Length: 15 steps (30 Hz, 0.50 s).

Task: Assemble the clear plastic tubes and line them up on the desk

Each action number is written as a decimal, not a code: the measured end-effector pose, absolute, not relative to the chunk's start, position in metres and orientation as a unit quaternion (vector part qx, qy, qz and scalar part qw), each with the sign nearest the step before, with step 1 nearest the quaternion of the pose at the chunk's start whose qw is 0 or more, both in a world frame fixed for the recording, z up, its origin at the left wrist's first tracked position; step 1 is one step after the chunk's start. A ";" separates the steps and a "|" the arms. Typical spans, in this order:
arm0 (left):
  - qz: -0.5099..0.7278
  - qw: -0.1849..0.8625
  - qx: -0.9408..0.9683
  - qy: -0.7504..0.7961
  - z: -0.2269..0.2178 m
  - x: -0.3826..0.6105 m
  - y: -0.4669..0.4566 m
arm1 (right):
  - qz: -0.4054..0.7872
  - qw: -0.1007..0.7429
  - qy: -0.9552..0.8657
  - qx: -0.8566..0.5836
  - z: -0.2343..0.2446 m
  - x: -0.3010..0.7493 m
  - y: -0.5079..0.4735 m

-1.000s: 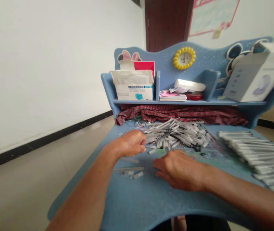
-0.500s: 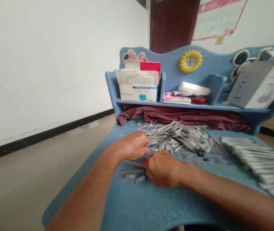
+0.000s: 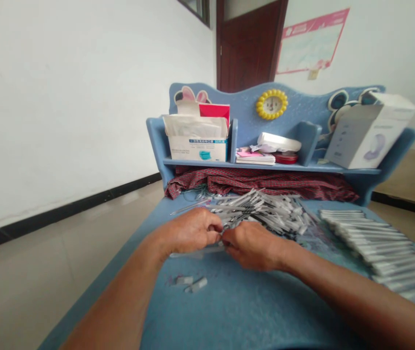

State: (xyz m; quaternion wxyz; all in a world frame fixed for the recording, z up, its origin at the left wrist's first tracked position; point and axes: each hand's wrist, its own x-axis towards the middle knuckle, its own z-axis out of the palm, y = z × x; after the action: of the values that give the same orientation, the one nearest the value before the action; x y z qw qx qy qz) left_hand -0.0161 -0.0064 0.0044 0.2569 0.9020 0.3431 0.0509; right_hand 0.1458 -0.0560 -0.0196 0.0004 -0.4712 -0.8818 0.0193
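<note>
Side by side in front of the pile are my left hand and my right hand, fingertips nearly touching. My right fingers are closed, with a translucent pen-like stick reaching out leftward beneath my left hand. My left thumb and fingers pinch together at the meeting point; what is in them is too small to make out. Behind both hands lies a loose heap of thin pen-like sticks, whitish with dark parts. Two short whitish caps rest on the blue desk nearer me.
Rows of similar sticks lie lined up at the right. A crumpled red checked cloth runs below the shelf. The shelf holds a mask box, a stack of papers and a white carton.
My view has shifted a little. My hands have come closer together at the fingertips, and both have moved away from the two short caps.
</note>
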 end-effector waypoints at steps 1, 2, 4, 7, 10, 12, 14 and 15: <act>0.053 0.274 0.902 0.330 0.005 -0.015 -0.008 | 0.024 0.015 -0.877 -0.480 -0.019 0.152 -0.054; 0.054 0.287 0.901 0.322 0.005 -0.013 -0.009 | 0.028 0.031 -0.872 -0.488 -0.019 0.157 -0.053; 0.056 0.293 0.899 0.322 0.005 -0.010 -0.011 | 0.042 0.066 -0.863 -0.499 -0.019 0.167 -0.051; 0.061 0.270 0.899 0.340 0.003 -0.007 -0.011 | 0.083 0.107 -0.856 -0.499 -0.017 0.179 -0.048; 0.070 0.246 0.901 0.350 0.000 -0.006 -0.007 | 0.073 0.112 -0.844 -0.520 -0.014 0.193 -0.044; 0.082 0.237 0.899 0.359 -0.003 -0.006 -0.003 | -0.004 0.080 -0.814 -0.576 -0.015 0.204 -0.039; 0.093 0.239 0.894 0.368 -0.007 -0.007 0.000 | -0.084 0.023 -0.772 -0.630 -0.019 0.212 -0.034; 0.096 0.241 0.892 0.370 -0.008 -0.007 0.002 | -0.109 -0.005 -0.757 -0.644 -0.022 0.216 -0.032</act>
State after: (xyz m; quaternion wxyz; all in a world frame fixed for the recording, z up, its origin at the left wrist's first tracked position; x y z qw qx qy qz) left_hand -0.0070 0.0021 -0.0081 0.2407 0.8922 0.3700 0.0959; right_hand 0.2155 -0.0322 -0.0216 -0.0052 -0.6438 -0.7573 -0.1094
